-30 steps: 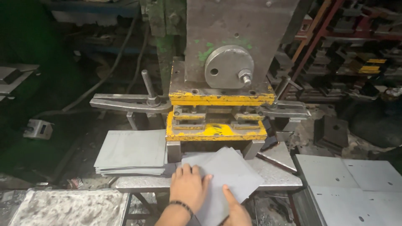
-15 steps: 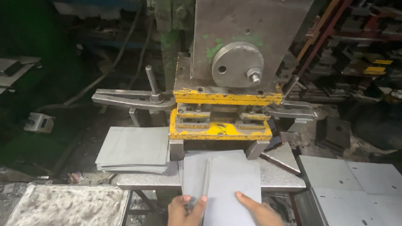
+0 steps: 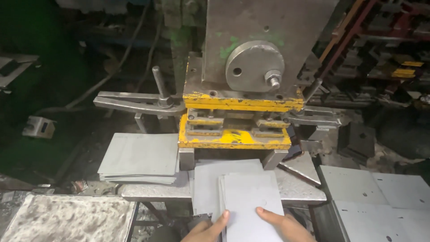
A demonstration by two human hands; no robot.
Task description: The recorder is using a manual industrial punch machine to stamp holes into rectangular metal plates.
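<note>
At the press [image 3: 251, 80], my left hand [image 3: 207, 229] and right hand [image 3: 284, 225] rest on the near end of a metal sheet [image 3: 251, 201] lying on the surface [image 3: 295, 186] in front of the die block [image 3: 235, 130]. Under it lies a second sheet [image 3: 210, 181]. A stack of sheets [image 3: 141, 157] sits to the left, more sheets [image 3: 380, 197] to the right, a rough slab [image 3: 67, 219] at near left.

Both hands rest on a grey metal sheet [image 3: 251, 201] at the near edge, left hand [image 3: 207, 229] on its left side, right hand [image 3: 286, 226] on top. The sheet lies before a yellow press [image 3: 235, 121]. A stack of sheets [image 3: 141, 157] sits to the left.
</note>
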